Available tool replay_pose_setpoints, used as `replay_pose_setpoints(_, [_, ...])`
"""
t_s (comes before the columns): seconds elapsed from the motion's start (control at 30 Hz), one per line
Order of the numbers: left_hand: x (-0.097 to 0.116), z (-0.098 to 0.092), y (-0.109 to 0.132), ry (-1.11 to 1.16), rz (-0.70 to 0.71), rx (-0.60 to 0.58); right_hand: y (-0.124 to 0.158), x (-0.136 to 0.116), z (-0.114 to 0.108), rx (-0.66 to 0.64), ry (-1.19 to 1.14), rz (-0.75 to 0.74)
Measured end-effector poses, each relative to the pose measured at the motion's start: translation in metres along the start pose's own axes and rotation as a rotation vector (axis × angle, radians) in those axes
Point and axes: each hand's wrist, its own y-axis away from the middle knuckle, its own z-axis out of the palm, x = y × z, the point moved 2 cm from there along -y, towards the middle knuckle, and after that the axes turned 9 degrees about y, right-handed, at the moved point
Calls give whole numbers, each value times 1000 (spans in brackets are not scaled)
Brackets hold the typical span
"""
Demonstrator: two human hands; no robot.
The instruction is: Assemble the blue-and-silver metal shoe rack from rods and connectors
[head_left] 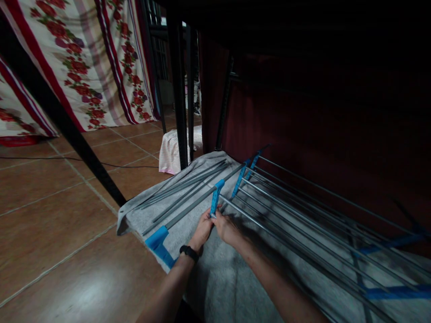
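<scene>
A rack of thin metal rods [266, 226] with blue plastic parts lies on a grey blanket [229, 278]. My left hand [202, 229], with a black band on its wrist, pinches the lower end of a blue plastic connector [215, 197]. That connector sits on a long grey tube [186, 210]. Against the same lower end, my right hand [226, 228] is closed, its fingertips touching those of the left. The fingers partly hide what lies between them. Left of the hands, a blue corner piece [160, 244] caps the near end of the tube.
Several loose grey tubes [185, 181] lie on the blanket's far left part. Black metal legs [182, 89] stand beyond, beside a striped cloth [170, 152]. A dark overhang spans the top right. Brown floor tiles [50, 242] and a thin black cable [81, 159] are at left, below a floral curtain [90, 58].
</scene>
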Motion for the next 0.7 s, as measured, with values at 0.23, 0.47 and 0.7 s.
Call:
replay_pose_setpoints(0.23, [1,-2,1,-64,27,8,1,-9,-1,37,31,97])
replay_pose_setpoints(0.47, [-2,-3,-1,-46,73,97,-1,-19,2,36,187,225])
replay_pose_setpoints(0.7, [0,-2,-2,-25,17,29,-1,-16,-5,29,149,166])
